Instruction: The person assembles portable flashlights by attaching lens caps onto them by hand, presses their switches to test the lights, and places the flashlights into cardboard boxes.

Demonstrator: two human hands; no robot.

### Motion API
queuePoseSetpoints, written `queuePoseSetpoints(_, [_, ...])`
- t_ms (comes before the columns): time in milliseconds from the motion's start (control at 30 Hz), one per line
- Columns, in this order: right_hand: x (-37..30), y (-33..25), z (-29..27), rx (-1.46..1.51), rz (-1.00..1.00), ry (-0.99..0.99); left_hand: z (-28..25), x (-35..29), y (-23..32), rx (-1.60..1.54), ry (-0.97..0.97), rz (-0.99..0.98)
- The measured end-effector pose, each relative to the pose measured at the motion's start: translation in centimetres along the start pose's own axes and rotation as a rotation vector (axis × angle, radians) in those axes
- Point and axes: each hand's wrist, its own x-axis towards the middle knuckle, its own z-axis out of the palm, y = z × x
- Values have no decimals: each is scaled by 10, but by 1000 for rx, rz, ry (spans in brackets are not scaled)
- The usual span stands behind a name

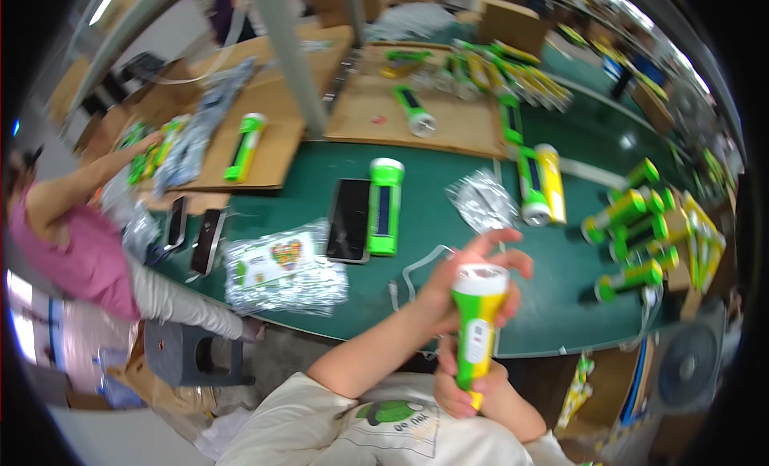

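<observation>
A green and yellow flashlight [478,338] with a white head stands roughly upright before my body, lens end up, a light switch panel facing me. My right hand [456,392] is closed round its narrow lower end. Behind the flashlight's head and upper body is my left hand [440,294], its fingers spread, some reaching past the right side; part of it is hidden, and I cannot tell how firmly it touches. Just beyond lie a crumpled clear plastic bag [483,200] and a white cable [412,278].
On the green table [296,165] are a dark-screened phone [349,219], another flashlight [386,205] and silvery packets [286,270]. Several flashlights [637,217] stand to the right. A cardboard sheet [360,105] lies at the back. At left, a person in pink [76,242] reaches toward flashlights.
</observation>
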Motion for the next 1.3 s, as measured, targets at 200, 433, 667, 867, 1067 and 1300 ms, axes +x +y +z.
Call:
queuePoseSetpoints(200, [-1, -2, -1, -116, -30, 63, -2, 4, 1, 13, -31, 16])
queuePoseSetpoints(433, [-5, 0, -3, -73, -23, -28, -1, 5, -3, 15, -85, 21])
queuePoseSetpoints(667, [-10, 1, -8, -784, -422, 617, 15, -1, 12, 686, 413, -26])
queuePoseSetpoints(867, [-17, -2, -9, -639, -400, 527, 10, 0, 9, 739, 241, -9])
queuePoseSetpoints(1067, [-20, -13, -19, -386, -392, 273, 19, 4, 11, 1037, 57, 5])
queuePoseSetpoints(1300, [-25, -2, -26, -283, -447, 411, 9, 3, 0, 791, 203, -88])
